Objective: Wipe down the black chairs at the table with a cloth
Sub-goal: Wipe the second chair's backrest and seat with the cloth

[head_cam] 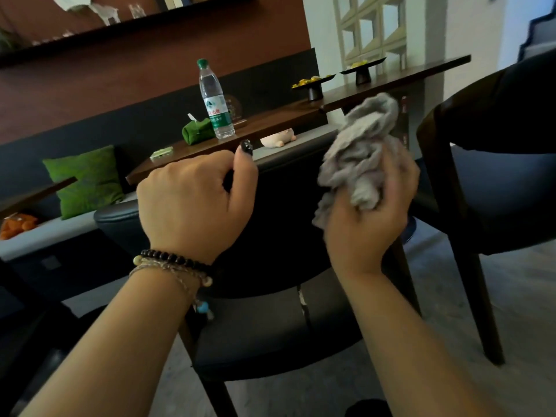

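A black padded chair (279,224) stands right in front of me, pushed up to the dark wooden table (270,123). My left hand (195,203) grips the top edge of its backrest, fingers curled over it. My right hand (373,212) holds a crumpled grey cloth (358,152) bunched in its fingers, raised beside the backrest's right end. A second black chair (499,164) with brown legs stands to the right.
On the table stand a water bottle (214,100), a green pouch (195,130) and two black stands with yellow fruit (313,84). Behind it runs a bench with a green cushion (85,182). Grey floor (517,284) shows around the chair legs.
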The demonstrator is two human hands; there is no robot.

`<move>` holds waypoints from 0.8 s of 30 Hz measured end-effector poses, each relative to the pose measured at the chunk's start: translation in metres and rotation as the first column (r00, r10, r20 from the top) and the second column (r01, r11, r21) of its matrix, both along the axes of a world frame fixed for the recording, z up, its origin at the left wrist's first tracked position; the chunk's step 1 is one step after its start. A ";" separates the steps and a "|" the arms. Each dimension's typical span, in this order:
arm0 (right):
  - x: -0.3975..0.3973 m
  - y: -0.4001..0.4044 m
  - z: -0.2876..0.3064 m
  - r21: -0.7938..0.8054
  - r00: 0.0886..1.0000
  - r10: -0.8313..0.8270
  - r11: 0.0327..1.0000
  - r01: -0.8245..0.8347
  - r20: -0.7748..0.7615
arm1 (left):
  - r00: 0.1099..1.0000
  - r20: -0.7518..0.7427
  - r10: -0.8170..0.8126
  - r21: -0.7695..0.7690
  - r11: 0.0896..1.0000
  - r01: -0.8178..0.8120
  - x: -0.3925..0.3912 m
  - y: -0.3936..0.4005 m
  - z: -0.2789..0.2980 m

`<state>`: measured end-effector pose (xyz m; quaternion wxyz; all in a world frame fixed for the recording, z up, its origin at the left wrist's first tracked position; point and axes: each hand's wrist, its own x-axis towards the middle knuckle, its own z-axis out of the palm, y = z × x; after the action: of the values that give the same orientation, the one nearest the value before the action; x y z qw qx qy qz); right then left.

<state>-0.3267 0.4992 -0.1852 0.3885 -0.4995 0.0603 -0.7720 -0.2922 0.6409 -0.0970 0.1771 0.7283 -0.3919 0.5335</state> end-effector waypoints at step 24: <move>0.010 -0.095 -0.004 0.836 0.867 0.496 0.456 -0.305 0.046 | 0.995 0.097 0.026 -0.130 0.991 -0.014 0.007 -0.005 -0.007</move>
<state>-0.3171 0.4046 -0.1891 0.7376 -0.3359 0.3317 -0.4827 -0.2853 0.6360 -0.1039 0.1989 0.6921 -0.3576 0.5947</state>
